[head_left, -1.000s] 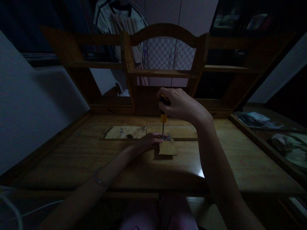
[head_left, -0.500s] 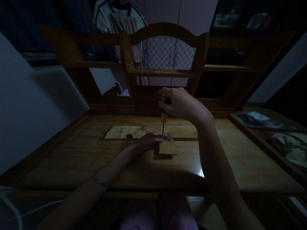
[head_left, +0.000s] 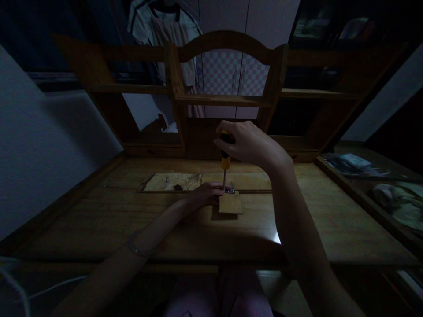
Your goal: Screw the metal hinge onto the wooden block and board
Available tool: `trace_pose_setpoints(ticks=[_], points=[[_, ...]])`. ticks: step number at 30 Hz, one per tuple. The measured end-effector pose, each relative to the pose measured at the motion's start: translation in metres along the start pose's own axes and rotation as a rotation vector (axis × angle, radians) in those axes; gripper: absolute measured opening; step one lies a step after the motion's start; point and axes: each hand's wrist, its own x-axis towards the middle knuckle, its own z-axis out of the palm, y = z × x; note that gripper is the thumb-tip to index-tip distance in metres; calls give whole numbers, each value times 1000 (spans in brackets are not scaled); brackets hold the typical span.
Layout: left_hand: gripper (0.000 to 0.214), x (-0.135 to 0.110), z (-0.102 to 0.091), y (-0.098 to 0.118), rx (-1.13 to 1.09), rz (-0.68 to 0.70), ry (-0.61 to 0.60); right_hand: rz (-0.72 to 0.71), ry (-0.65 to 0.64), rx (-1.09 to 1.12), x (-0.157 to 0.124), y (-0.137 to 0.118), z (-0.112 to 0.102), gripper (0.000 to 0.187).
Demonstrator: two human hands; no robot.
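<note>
My right hand [head_left: 243, 138] is wrapped round the yellow and black handle of a screwdriver [head_left: 225, 162], which stands nearly upright. Its shaft runs down to a small metal hinge [head_left: 230, 190] at the far edge of a small wooden board [head_left: 230, 203]. From the left, my left hand [head_left: 209, 193] grips this board beside the hinge, fingertips close to the screwdriver's tip. The tip itself is hard to make out. Behind the small board lies a long wooden strip [head_left: 254, 181], its left part pale and stained, with a dark spot.
All this is on a wooden desk [head_left: 132, 229] with a shelf frame [head_left: 224, 101] along its back. At the right, a side shelf holds plastic-wrapped items [head_left: 355, 162] and crumpled cloth [head_left: 401, 204]. A white cable [head_left: 56, 285] hangs at lower left. The room is dim.
My right hand has turned slightly on the screwdriver handle, its fingers shifting a little. My left hand, the board and the hinge stay almost where they were.
</note>
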Motion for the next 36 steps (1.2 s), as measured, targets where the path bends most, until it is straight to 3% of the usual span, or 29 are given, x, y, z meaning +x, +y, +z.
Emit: trace_pose_setpoints(ticks=[7, 26, 31, 36], points=[[44, -7, 3, 6, -1, 24, -15, 21, -1, -24, -1, -1, 1, 48], [40, -6, 5, 8, 23, 11, 13, -30, 24, 3, -5, 2, -2, 33], [24, -1, 4, 4, 9, 12, 76, -23, 27, -16, -2, 4, 0, 29], [21, 1, 1, -1, 28, 37, 60, -18, 28, -18, -3, 5, 0, 28]])
